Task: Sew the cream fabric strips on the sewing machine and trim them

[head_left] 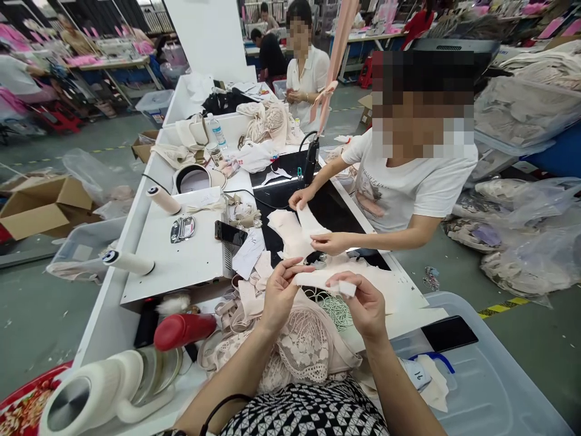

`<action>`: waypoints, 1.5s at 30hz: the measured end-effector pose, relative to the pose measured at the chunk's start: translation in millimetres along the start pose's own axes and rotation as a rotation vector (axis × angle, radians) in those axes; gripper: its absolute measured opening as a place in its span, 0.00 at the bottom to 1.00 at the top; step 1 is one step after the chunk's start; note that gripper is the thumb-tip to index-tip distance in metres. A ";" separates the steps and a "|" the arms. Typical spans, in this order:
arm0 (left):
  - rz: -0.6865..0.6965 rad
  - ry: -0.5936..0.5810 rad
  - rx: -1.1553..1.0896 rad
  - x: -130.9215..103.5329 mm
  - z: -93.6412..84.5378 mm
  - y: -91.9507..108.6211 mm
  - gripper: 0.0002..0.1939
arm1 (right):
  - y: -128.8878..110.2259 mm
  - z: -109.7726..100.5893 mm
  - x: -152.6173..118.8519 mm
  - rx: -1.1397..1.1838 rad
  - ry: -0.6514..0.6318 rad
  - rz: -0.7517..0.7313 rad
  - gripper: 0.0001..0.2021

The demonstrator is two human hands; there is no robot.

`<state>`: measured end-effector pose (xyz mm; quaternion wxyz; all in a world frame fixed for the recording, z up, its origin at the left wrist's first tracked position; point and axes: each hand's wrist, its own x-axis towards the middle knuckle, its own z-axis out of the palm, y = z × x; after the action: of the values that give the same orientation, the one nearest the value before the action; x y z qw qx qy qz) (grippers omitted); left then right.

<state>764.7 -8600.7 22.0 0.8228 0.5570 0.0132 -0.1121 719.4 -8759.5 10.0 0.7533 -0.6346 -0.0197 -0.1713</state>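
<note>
Between my hands stretches a narrow cream fabric piece [316, 278], held up over the near side of the table. My left hand [282, 290] pinches its left end between thumb and fingers. At the other end my right hand [364, 301] grips it, and a small white folded bit [347, 289] shows at the fingertips. Beneath my hands lies a heap of beige lace bras [297, 339]. A tangle of pale green cord [336, 312] sits under the fabric, partly hidden by my right hand.
Across the table, a co-worker's hands [324, 242] hold another cream piece [309, 221]. A red bottle [184, 330] and white kettle [86, 393] stand left. A black phone [449, 333] lies on the plastic bin lid [490, 387] at right. Thread cones [129, 262] rest on a white box.
</note>
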 end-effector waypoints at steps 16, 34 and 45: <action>0.035 -0.016 -0.044 0.3 -3.1 -2.3 0.21 | 1.4 0.0 1.0 -0.453 -0.256 -0.432 0.12; 0.032 -0.026 -0.030 -4.4 -1.9 -0.4 0.23 | 16.6 17.7 0.6 0.185 -0.048 0.559 0.23; 0.020 -0.025 0.005 -6.9 -0.9 2.5 0.22 | 7.0 29.0 3.6 0.135 0.080 0.491 0.20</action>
<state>758.6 -8597.9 25.0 0.8226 0.5578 -0.0032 -0.1108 730.2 -8731.5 9.8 0.8132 -0.5614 0.1533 -0.0066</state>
